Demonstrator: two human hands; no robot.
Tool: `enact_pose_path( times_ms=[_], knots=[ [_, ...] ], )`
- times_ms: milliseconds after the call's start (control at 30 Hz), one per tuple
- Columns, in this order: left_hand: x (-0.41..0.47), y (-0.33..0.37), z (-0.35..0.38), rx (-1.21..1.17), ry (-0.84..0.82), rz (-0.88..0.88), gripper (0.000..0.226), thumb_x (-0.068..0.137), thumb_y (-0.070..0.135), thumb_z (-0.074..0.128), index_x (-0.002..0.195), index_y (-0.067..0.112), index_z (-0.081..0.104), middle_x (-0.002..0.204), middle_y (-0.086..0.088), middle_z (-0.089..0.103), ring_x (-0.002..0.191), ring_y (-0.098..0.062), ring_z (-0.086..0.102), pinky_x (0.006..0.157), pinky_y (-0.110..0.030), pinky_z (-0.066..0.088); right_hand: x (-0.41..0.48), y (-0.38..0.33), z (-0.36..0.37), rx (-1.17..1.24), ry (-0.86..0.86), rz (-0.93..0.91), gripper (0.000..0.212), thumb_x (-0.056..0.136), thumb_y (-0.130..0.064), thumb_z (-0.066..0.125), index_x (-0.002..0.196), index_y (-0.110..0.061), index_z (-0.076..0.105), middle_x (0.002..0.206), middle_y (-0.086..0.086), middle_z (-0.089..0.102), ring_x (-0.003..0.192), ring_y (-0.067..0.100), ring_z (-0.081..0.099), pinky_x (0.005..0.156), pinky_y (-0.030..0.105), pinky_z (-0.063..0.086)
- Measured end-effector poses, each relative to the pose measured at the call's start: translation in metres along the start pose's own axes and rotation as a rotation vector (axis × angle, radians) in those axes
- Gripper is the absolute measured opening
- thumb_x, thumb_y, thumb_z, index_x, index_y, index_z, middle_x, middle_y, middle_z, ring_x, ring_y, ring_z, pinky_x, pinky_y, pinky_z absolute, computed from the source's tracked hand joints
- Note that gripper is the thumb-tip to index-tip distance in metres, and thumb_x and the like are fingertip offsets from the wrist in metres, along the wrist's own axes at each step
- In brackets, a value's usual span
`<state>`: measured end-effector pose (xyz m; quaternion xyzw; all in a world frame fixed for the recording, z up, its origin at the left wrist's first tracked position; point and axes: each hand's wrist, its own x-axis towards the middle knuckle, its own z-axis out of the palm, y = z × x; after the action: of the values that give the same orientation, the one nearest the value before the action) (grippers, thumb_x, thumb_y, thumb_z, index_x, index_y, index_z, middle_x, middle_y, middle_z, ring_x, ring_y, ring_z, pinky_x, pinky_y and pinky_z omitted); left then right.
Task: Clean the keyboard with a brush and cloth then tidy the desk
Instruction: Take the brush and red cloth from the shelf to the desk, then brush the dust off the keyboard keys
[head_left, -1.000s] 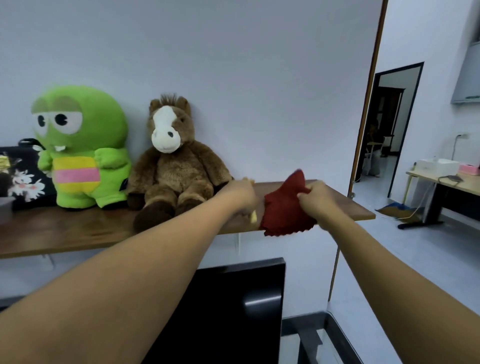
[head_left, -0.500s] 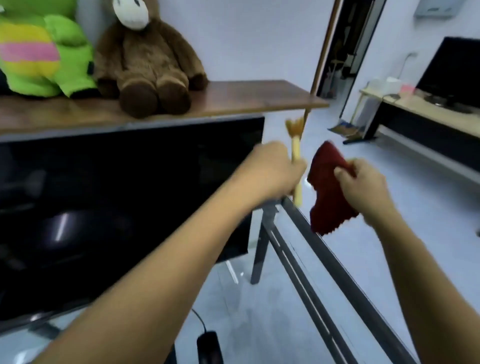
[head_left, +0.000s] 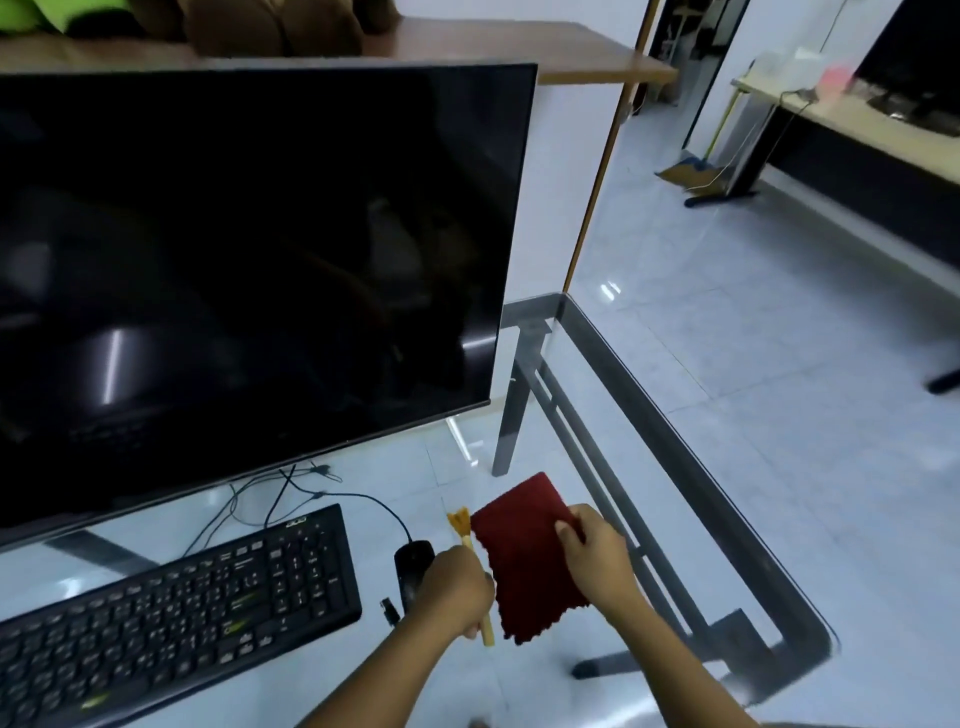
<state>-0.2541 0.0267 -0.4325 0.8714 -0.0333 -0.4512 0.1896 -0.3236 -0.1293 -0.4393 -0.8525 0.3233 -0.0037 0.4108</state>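
A black keyboard (head_left: 176, 608) lies on the glass desk (head_left: 691, 467) at the lower left. To its right, my left hand (head_left: 454, 584) grips a small yellow brush (head_left: 460, 522), bristles pointing up and away. My right hand (head_left: 597, 553) holds a dark red cloth (head_left: 524, 551), which hangs flat just above the desk beside the brush. Both hands hover over the desk, right of the keyboard and apart from it.
A large dark monitor (head_left: 249, 249) stands behind the keyboard. A black wired mouse (head_left: 413, 561) sits partly under my left hand, with a small black dongle (head_left: 388, 609) beside it. Cables trail behind the keyboard. A wooden shelf (head_left: 519, 47) with plush toys is above the monitor.
My view has tilted down from the shelf to the desk. Both hands came down with the brush and red cloth, from shelf height to just above the desk near the mouse.
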Motion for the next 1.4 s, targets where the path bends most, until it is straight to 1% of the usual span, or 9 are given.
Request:
enact_pose_path(
  times_ms=[133,367,500,733,833,967,1100,1200,1400],
  knots=[
    [0.009,0.009,0.014,-0.020,0.019,-0.025,0.010,0.093,0.010,0.051,0.090,0.001,0.056,0.067,-0.012,0.068,0.056,-0.021,0.066,0.060,-0.028,0.055,0.011,0.032,0.000,-0.141,0.025,0.022,0.011,0.096,-0.019,0.054,0.085,-0.016,0.054,0.067,-0.005,0.058,0.060,0.008,0.054,0.053,0.018,0.043],
    [0.020,0.009,0.021,-0.033,0.099,0.010,0.025,0.097,0.030,0.049,0.092,0.006,0.055,0.076,-0.012,0.071,0.054,-0.022,0.069,0.059,-0.030,0.060,0.017,0.032,0.002,-0.445,0.161,-0.192,0.035,0.081,-0.019,0.073,0.113,-0.013,0.060,0.108,0.006,0.060,0.098,0.025,0.058,0.085,0.040,0.052],
    [0.017,0.007,0.008,-0.058,0.115,0.003,0.026,0.098,0.036,0.050,0.089,0.011,0.054,0.071,-0.005,0.069,0.048,-0.015,0.065,0.041,-0.020,0.046,-0.001,-0.004,0.025,-0.379,-0.056,-0.342,0.007,0.089,-0.021,0.062,0.091,-0.015,0.061,0.089,-0.002,0.057,0.075,0.013,0.055,0.062,0.014,0.041],
    [0.012,-0.058,-0.065,-0.142,0.376,0.178,0.024,0.092,0.041,0.047,0.101,0.019,0.053,0.089,-0.001,0.069,0.082,-0.019,0.065,0.068,-0.032,0.050,-0.016,-0.026,0.084,-0.520,-0.222,-0.106,0.040,0.089,-0.040,0.059,0.114,-0.011,0.048,0.111,0.006,0.059,0.096,0.022,0.064,0.072,0.030,0.050],
    [0.008,-0.104,-0.089,-0.298,0.379,0.225,0.012,0.090,0.038,0.049,0.090,0.026,0.054,0.088,0.003,0.069,0.079,-0.015,0.065,0.075,-0.038,0.055,-0.014,-0.032,0.093,-0.494,-0.181,0.000,0.029,0.089,-0.027,0.056,0.108,-0.007,0.045,0.110,0.012,0.060,0.097,0.029,0.064,0.072,0.034,0.049],
    [-0.008,-0.163,-0.100,-0.403,0.436,0.269,0.009,0.096,0.028,0.050,0.093,0.024,0.058,0.087,0.005,0.069,0.075,-0.012,0.064,0.064,-0.031,0.053,-0.011,-0.048,0.096,-0.527,-0.149,0.076,0.021,0.087,-0.014,0.051,0.104,-0.003,0.044,0.105,0.017,0.063,0.094,0.035,0.063,0.071,0.034,0.047],
    [-0.023,-0.233,-0.119,-0.453,0.599,0.284,0.011,0.098,0.022,0.051,0.104,0.018,0.059,0.086,0.006,0.065,0.076,-0.012,0.062,0.065,-0.027,0.052,-0.021,-0.098,0.110,-0.409,-0.059,-0.086,0.012,0.089,-0.010,0.053,0.093,0.001,0.049,0.085,0.020,0.062,0.073,0.035,0.058,0.062,0.039,0.046],
    [-0.032,-0.287,-0.135,-0.514,0.797,0.271,0.012,0.095,0.013,0.055,0.105,0.014,0.061,0.088,0.008,0.063,0.081,-0.008,0.061,0.066,-0.010,0.044,-0.043,-0.152,0.136,-0.291,-0.083,-0.301,0.005,0.090,-0.011,0.056,0.092,-0.008,0.060,0.085,0.011,0.062,0.075,0.028,0.057,0.061,0.031,0.037],
    [-0.044,-0.396,-0.153,-0.421,1.067,0.205,0.030,0.092,0.008,0.057,0.122,0.006,0.058,0.117,-0.009,0.062,0.110,-0.026,0.056,0.097,-0.037,0.045,-0.103,-0.244,0.210,0.130,-0.253,-0.210,0.013,0.078,-0.016,0.074,0.081,-0.023,0.064,0.078,-0.005,0.068,0.070,0.015,0.066,0.066,0.028,0.054]
  ],
)
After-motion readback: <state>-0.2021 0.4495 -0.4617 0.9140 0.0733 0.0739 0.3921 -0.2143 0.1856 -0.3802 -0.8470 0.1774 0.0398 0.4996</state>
